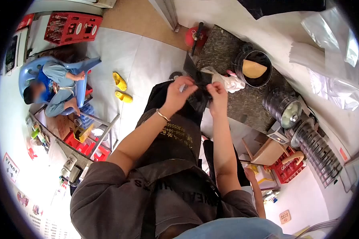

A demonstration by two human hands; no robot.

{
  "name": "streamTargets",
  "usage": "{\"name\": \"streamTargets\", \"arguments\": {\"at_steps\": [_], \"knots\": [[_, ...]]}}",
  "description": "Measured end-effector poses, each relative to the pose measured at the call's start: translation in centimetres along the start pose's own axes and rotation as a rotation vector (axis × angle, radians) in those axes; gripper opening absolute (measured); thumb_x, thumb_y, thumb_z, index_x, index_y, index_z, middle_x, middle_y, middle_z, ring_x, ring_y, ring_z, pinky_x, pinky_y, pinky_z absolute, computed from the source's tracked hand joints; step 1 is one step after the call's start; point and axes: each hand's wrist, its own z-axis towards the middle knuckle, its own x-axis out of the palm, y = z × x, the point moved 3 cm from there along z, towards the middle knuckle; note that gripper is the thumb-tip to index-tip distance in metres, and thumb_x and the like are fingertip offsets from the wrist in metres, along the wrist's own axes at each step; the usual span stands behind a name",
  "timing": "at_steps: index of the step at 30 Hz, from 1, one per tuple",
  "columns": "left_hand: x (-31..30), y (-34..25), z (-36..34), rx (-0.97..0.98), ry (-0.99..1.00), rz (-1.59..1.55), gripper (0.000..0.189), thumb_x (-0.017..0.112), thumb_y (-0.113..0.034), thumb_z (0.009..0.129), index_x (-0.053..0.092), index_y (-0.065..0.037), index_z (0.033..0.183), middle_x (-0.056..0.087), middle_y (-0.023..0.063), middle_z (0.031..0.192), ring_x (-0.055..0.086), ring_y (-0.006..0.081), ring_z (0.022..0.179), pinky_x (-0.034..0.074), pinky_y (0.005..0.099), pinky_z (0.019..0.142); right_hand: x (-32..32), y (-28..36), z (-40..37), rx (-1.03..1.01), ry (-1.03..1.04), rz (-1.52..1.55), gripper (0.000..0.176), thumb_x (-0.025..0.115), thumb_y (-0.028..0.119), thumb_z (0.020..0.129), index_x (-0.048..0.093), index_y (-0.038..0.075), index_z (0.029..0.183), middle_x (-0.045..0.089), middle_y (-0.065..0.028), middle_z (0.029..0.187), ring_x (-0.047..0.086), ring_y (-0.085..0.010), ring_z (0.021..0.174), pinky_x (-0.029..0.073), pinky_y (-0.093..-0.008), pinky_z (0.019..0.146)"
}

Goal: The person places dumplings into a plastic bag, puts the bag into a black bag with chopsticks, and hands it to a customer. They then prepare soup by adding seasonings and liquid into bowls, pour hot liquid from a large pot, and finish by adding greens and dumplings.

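Note:
My left hand [179, 95], with a bangle at the wrist, is raised in front of my apron, its fingers pinched together. Close to its right, my right hand [217, 98] pinches too. A dark, thin, sheet-like thing [198, 98] hangs between them, gripped by both; its exact kind I cannot tell. Just beyond my fingers are a dark flat blade-like piece [190, 66] and a black handle [197, 38]. A white cloth [227, 81] lies to the right of my hands on the dark worktop [221, 47].
A round pan [263, 81] holding a folded yellow flatbread [254, 69] stands on the worktop, near a lidded steel pot [289, 112]. Stacked metal containers [321, 153] stand at right. At left, a person [54, 87] sits in a blue chair [81, 89] near yellow slippers [119, 81].

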Motion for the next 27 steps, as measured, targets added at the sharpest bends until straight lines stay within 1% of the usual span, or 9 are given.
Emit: {"name": "streamTargets", "arguments": {"at_steps": [6,9,10,11,13,17,19,22,27], "knots": [[-5.5,8.3,-2.1,-0.622,-0.334,-0.312,0.025,0.06,-0.024,0.089,0.056,-0.005,0.105,0.056,0.0027,0.105,0.051,0.012,0.097,0.041,0.0289,0.088,-6.0,1.7,0.7,0.0,-0.203,0.926,0.024,0.053,0.024,0.093,0.054,0.008,0.11,0.059,-0.0102,0.115,0.058,-0.0251,0.102,0.049,-0.0382,0.085],[-3.2,1.1,-1.5,-0.408,-0.456,-0.193,0.031,0.062,-0.025,0.088,0.055,-0.004,0.109,0.057,0.0031,0.099,0.053,0.0121,0.093,0.041,0.0281,0.085,-4.4,2.1,-0.5,0.085,-0.196,0.967,0.027,0.055,0.026,0.091,0.053,0.008,0.112,0.058,-0.0113,0.114,0.058,-0.0293,0.099,0.047,-0.0427,0.091],[-3.0,0.1,-0.7,0.087,-0.433,0.297,0.044,0.067,-0.028,0.082,0.051,-0.007,0.117,0.053,0.0109,0.112,0.051,0.0207,0.103,0.038,0.0356,0.091,-4.5,1.6,-0.5,0.103,-0.206,0.786,0.029,0.055,0.026,0.091,0.053,0.007,0.113,0.058,-0.0086,0.108,0.057,-0.0245,0.097,0.047,-0.04,0.088],[-2.7,-0.5,-0.3,0.084,-0.424,0.296,0.044,0.067,-0.028,0.082,0.051,-0.007,0.117,0.053,0.0109,0.112,0.051,0.0207,0.103,0.038,0.0356,0.091,-4.6,1.0,-0.6,0.122,-0.216,0.605,0.031,0.056,0.027,0.091,0.053,0.007,0.114,0.058,-0.006,0.103,0.056,-0.0197,0.095,0.047,-0.0374,0.086],[0.4,-5.8,0.9,0.477,0.252,0.698,0.049,0.072,-0.029,0.074,0.054,-0.01,0.116,0.05,0.0151,0.119,0.046,0.0295,0.111,0.035,0.0407,0.094,-2.6,0.5,-1.6,0.028,0.014,0.48,0.027,0.061,0.026,0.087,0.057,0.007,0.105,0.058,-0.0039,0.096,0.055,-0.0154,0.091,0.046,-0.0327,0.082],[-1.2,0.5,2.1,0.174,0.732,0.686,0.027,0.071,-0.021,0.073,0.064,-0.005,0.095,0.058,0.0129,0.099,0.055,0.0297,0.095,0.045,0.0361,0.081,-2.7,-1.7,-1.1,0.071,0.291,-0.106,0.026,0.068,0.021,0.08,0.058,0.006,0.1,0.058,-0.0037,0.095,0.055,-0.0153,0.092,0.045,-0.033,0.079],[-4.2,1.1,1.8,0.038,0.688,0.618,0.021,0.069,-0.018,0.074,0.066,-0.004,0.089,0.058,0.0119,0.082,0.057,0.0288,0.078,0.046,0.0384,0.071,-3.8,-2.4,-0.9,0.147,0.272,-0.441,0.027,0.07,0.019,0.077,0.058,0.005,0.098,0.058,-0.0048,0.097,0.055,-0.0174,0.093,0.044,-0.0342,0.08],[-8.1,2.7,1.0,0.034,0.482,0.868,0.017,0.066,-0.019,0.077,0.068,-0.005,0.087,0.058,0.0141,0.076,0.058,0.0288,0.075,0.046,0.0363,0.067,-5.6,0.0,-0.4,-0.698,-0.241,-1.229,0.037,0.072,0.014,0.069,0.059,0.006,0.102,0.056,-0.0153,0.1,0.053,-0.0332,0.092,0.044,-0.0408,0.082],[-11.2,4.1,1.7,0.046,0.061,0.974,0.018,0.064,-0.016,0.08,0.067,-0.004,0.093,0.056,0.0175,0.077,0.057,0.0334,0.069,0.046,0.04,0.062,-9.8,-4.3,4.2,-0.575,-0.052,-1.438,0.029,0.062,0.006,0.071,0.061,0.005,0.1,0.057,-0.0169,0.101,0.054,-0.0359,0.094,0.045,-0.042,0.084]]}}
